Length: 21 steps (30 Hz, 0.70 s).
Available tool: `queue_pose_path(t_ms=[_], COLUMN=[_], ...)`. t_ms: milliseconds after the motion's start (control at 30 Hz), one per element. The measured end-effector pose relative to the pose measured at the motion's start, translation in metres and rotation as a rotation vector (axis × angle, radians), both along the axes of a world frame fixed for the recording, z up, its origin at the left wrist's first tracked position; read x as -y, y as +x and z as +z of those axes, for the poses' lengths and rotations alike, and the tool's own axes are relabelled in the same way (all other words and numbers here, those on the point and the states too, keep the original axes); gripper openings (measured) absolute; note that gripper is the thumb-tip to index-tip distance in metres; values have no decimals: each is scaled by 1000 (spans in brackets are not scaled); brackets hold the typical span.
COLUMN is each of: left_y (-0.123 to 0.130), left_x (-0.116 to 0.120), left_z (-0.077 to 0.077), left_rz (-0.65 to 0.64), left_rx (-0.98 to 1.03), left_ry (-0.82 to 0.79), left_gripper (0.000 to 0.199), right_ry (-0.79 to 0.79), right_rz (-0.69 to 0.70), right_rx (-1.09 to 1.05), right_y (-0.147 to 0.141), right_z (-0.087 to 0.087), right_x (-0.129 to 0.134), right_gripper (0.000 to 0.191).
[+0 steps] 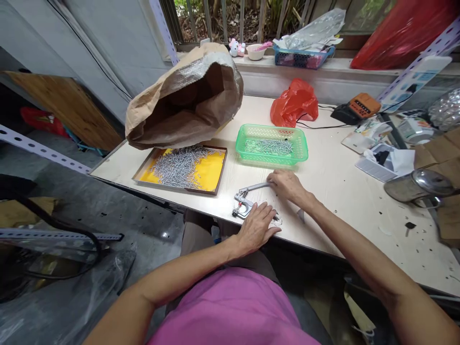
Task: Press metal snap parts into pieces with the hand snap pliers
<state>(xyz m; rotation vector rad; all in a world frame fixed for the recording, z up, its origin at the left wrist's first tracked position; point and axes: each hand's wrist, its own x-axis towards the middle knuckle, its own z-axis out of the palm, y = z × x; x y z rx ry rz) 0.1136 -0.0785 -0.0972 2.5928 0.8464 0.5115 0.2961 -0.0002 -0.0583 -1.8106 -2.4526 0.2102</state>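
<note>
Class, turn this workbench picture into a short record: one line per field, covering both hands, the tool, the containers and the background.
Left hand: palm down, fingers stretched out, partly covering the tool
Right hand: at the end of the tool's lever
Tool: metal, with a spring, lying on the table
Tray: yellow bottom, many small metal pieces heaped in it
Basket: green plastic, more metal pieces inside
Paper bag: mouth open, behind the tray
Background: red plastic bag behind the basket

Slvr lever tool (247,202), spread open, on wht tbl (330,163).
</note>
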Motion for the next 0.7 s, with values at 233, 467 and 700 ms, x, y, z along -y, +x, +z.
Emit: queue_pose_path(t_ms=[233, 467, 700], left_y=[-28, -114, -162], left_x=[17, -37, -146], left_z=[12, 60, 67], left_rz=[-176, 414, 438], left_rx=[24, -43, -495], left_ry=[28, 239, 128], left_gripper=[25, 26, 23], right_ry=[-64, -21, 358], right_rz=[552, 554, 79], right_rx=[42, -42, -321], right_y=[-94, -109, -59], right_z=[11, 3, 61], right_x=[13, 6, -33], right_gripper=[18, 15, 20])
